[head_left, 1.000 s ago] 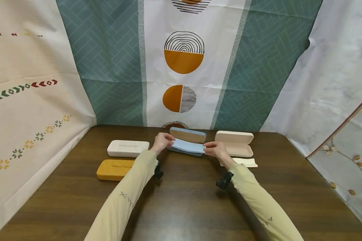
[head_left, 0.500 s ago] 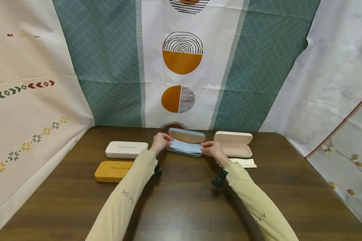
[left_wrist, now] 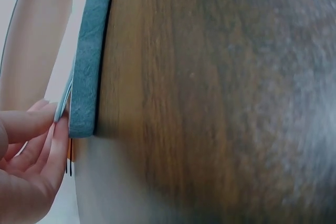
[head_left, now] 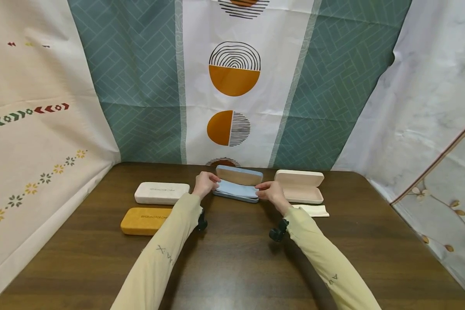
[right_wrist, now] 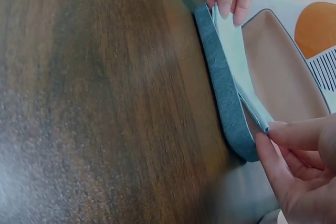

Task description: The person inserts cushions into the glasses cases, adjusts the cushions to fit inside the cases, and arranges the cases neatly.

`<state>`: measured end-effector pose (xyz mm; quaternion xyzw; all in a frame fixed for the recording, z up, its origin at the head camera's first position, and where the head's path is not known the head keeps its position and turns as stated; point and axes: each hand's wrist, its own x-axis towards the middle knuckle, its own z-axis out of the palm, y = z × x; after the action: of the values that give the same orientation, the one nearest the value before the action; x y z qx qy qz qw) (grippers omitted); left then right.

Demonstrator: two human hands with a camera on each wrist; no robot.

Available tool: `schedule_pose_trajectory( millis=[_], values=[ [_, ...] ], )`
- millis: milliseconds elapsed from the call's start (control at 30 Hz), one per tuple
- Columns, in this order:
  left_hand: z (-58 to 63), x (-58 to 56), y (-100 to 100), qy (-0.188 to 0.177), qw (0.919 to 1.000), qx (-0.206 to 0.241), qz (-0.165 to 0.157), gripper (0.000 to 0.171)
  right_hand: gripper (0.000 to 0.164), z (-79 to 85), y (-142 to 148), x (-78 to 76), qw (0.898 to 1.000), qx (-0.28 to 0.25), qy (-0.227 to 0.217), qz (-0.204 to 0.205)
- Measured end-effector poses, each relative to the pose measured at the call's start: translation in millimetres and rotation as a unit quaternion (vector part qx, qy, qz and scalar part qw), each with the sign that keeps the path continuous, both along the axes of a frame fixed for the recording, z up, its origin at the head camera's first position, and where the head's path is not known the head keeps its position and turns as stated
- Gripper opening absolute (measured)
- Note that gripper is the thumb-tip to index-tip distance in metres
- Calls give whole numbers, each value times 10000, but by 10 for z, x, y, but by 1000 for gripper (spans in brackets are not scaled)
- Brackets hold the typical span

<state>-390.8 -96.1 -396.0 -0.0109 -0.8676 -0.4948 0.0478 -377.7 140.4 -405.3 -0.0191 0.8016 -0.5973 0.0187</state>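
A folded light-blue cloth (head_left: 236, 189) spans the opening of a blue glasses case (head_left: 240, 173), whose lid stands raised at the back. My left hand (head_left: 205, 184) pinches the cloth's left end between thumb and fingers. At the other end, my right hand (head_left: 272, 192) pinches the cloth's right corner. In the right wrist view the cloth (right_wrist: 236, 61) sags into the case along its front wall (right_wrist: 220, 82), while both ends stay up at the fingertips. The left wrist view has the pinched cloth edge (left_wrist: 64, 98) right at the case's end.
Right of the blue case stands an open cream glasses case (head_left: 300, 186), with a folded cream cloth (head_left: 314, 210) in front of it. On the left lie a closed white glasses case (head_left: 162, 193) and a closed mustard one (head_left: 143, 221), partly behind the left sleeve. A fabric backdrop (head_left: 147, 86) hangs behind the table.
Both hands have lowered the cloth into the blue case, and the right hand has shifted slightly left. The case's front rim now shows below the cloth.
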Motion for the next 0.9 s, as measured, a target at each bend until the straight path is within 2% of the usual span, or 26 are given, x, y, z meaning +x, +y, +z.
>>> schedule_pose_trajectory(
  millis=[200,433,567,633,667,700,733,767,833,900],
  values=[
    [-1,20,15,108,9997,-168,116,12,24,-13,-21,15,10000,21,74,30],
    [-10,35,5,99,9992,-344,193,19,20,-23,-46,57,9979,476,415,126],
    [-31,47,0,165,9988,-424,200,21,20,-44,-40,60,9976,524,447,92],
    [-47,24,-3,158,9986,-455,232,21,21,-55,-32,66,9972,556,495,31],
    [-65,-18,-6,57,9986,-459,264,22,22,-61,-29,69,9971,551,521,-32],
    [-88,-48,-15,110,9986,-451,243,23,23,-66,-28,74,9967,569,573,-106],
    [-226,-186,-50,277,9985,-421,224,24,25,-70,-26,79,9962,594,615,-182],
    [-346,-333,-84,233,9986,-428,209,27,27,-74,-27,83,9957,610,647,-252],
    [-744,-747,-164,397,9975,-525,266,31,30,-80,-31,91,9955,579,653,-382],
    [-1224,-1210,-254,558,9958,-612,380,36,33,-80,-41,99,9958,508,595,-472]
  ],
)
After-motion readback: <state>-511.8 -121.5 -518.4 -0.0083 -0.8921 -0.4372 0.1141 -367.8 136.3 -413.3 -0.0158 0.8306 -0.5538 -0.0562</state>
